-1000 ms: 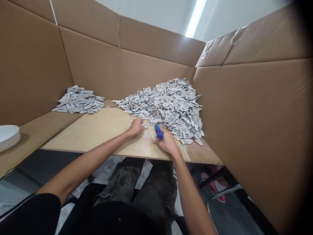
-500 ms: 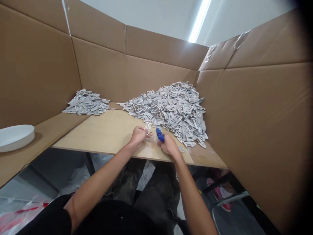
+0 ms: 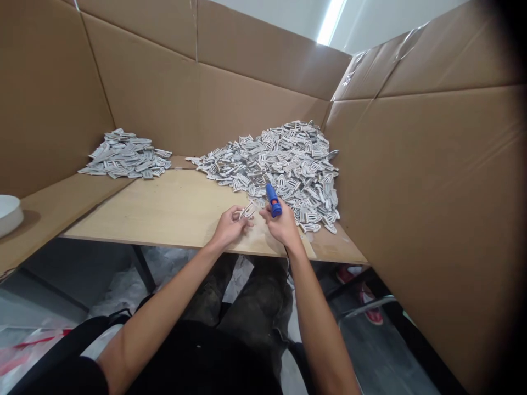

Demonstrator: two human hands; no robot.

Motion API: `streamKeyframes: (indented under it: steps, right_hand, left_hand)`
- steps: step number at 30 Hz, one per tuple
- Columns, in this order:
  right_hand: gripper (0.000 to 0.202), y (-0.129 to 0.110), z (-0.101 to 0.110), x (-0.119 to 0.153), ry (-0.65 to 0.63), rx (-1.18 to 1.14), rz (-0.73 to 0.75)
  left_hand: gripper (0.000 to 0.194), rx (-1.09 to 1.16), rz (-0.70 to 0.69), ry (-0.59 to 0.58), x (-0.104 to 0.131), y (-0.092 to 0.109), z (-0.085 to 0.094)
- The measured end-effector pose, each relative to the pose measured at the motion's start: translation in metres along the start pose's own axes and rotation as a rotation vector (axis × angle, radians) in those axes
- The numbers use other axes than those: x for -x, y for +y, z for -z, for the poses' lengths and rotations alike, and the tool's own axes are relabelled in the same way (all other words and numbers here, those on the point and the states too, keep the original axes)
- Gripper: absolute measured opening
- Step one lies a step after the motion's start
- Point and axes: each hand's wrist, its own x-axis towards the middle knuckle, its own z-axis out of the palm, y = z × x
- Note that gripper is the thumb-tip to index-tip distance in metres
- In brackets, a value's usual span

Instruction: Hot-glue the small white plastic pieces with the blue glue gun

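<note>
Currently the left hand (image 3: pixel 231 227) pinches a pale slotted piece (image 3: pixel 248 209) toward the front edge of the bench (image 3: pixel 164 214); just beside it, the right hand (image 3: pixel 284 224) grips a blue tool (image 3: pixel 272 198) — a large heap (image 3: pixel 294 159) fills the far right corner, a smaller heap (image 3: pixel 123 156) the far left.

A bright white strip of light (image 3: pixel 331 22) burns out overhead, spilling a soft sheen down the cardboard walls (image 3: pixel 263 104) and glinting off the clear tape (image 3: pixel 353 70) at the right corner. The table (image 3: pixel 164 208) is evenly lit, with faint shadow near its front edge; the space beneath is dim. Fine detail in the heap of pale pieces (image 3: pixel 288 159) softens, wide-angle stretch tilts the walls, and blurred blackness swallows the right edge.
</note>
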Motion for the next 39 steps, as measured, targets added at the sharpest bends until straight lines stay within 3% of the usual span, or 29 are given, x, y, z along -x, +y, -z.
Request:
streamKeyframes:
  steps: [11,18,24,29,35,39]
  right_hand:
    - [0.024,0.012,0.009,-0.005,0.017,0.002,-0.009]
    - [0.027,0.01,0.009,-0.004,-0.071,-0.023,0.079]
    - [0.029,0.009,0.004,-0.003,-0.106,-0.114,0.047]
    - [0.026,0.0,0.01,-0.002,-0.033,-0.045,0.075]
    - [0.031,-0.002,0.012,-0.002,-0.066,-0.152,-0.018]
    - [0.034,-0.005,0.012,-0.001,-0.074,-0.255,-0.044]
  left_hand:
    - [0.021,0.141,0.007,0.171,0.0,0.0,0.0]
    - [0.023,-0.137,-0.118,0.163,0.004,0.0,0.005]
    - [0.033,-0.093,-0.089,0.16,0.005,0.003,0.001]
    - [0.044,-0.069,-0.035,0.188,0.004,0.005,0.001]
    - [0.03,-0.008,-0.029,0.112,0.0,0.002,0.007]
    - [0.033,-0.001,-0.052,0.107,0.001,0.0,0.006]
